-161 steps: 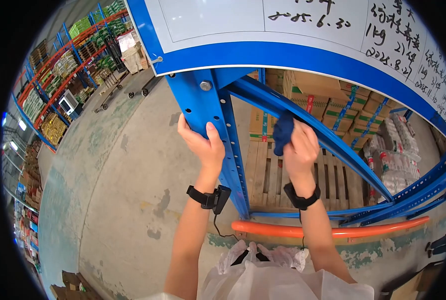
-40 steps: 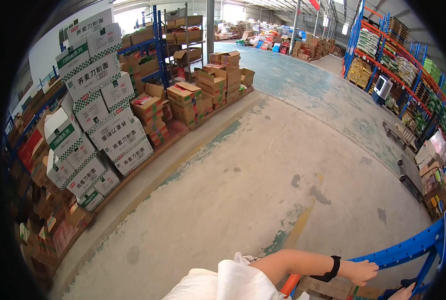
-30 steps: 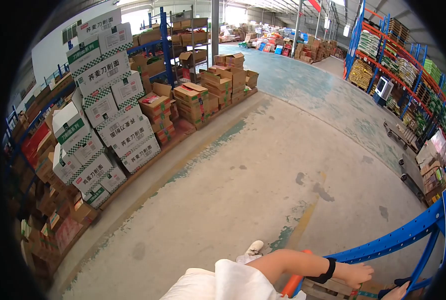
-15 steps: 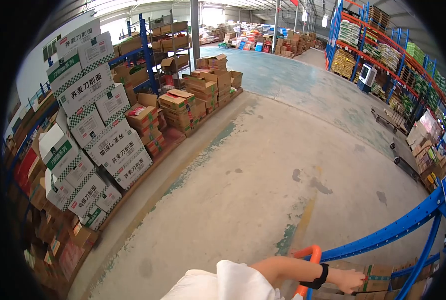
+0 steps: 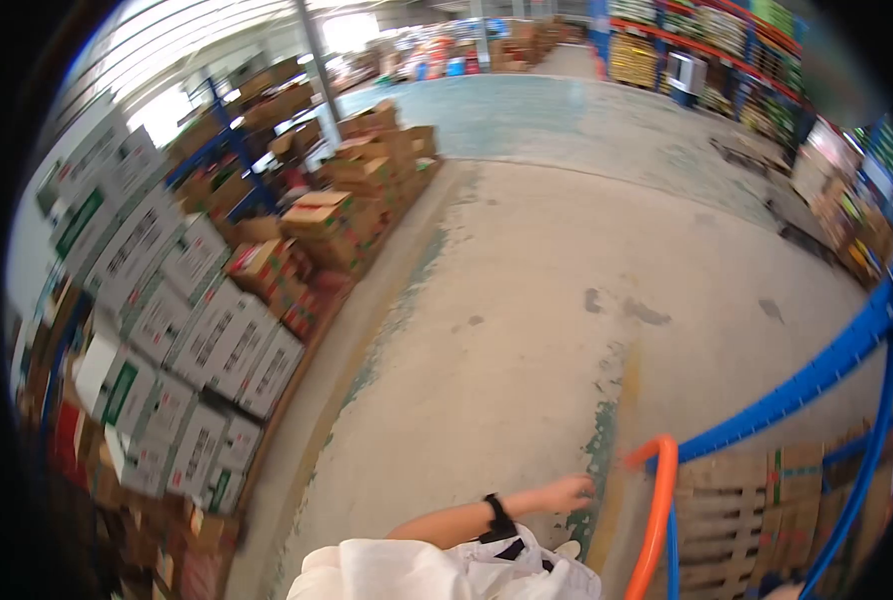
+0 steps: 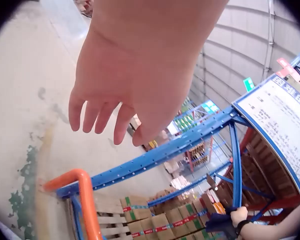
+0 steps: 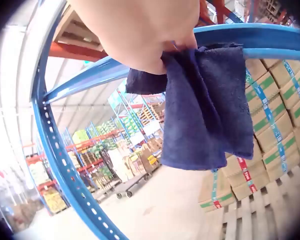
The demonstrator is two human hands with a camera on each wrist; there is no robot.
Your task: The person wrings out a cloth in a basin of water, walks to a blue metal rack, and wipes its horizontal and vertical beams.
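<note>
My left hand point(image 6: 115, 95) hangs in the air with its fingers loosely spread and nothing in it. In the head view the same left hand point(image 5: 567, 492) is over the floor, left of the orange guard rail point(image 5: 657, 510). A navy cloth point(image 7: 200, 110) is bunched in my right hand point(image 7: 145, 35), its folds hanging down beside a blue diagonal brace point(image 7: 275, 37). From the left wrist, the right hand point(image 6: 238, 215) appears at the blue brace point(image 6: 236, 165) with the cloth point(image 6: 220, 224) just left of it. The head view catches only a sliver of that hand at its bottom edge.
The blue rack upright point(image 5: 787, 400) slants up on the right, over a wooden pallet point(image 5: 712, 500) and taped cartons point(image 6: 180, 217). A written board point(image 6: 275, 115) hangs on the rack. White cartons point(image 5: 157, 310) are stacked at the left, and trolleys point(image 5: 807, 225) stand farther off.
The head view has swung from the rack towards the aisle. My left hand, earlier against the blue upright, has come away from the rack and moved left. The right hand still holds the cloth.
</note>
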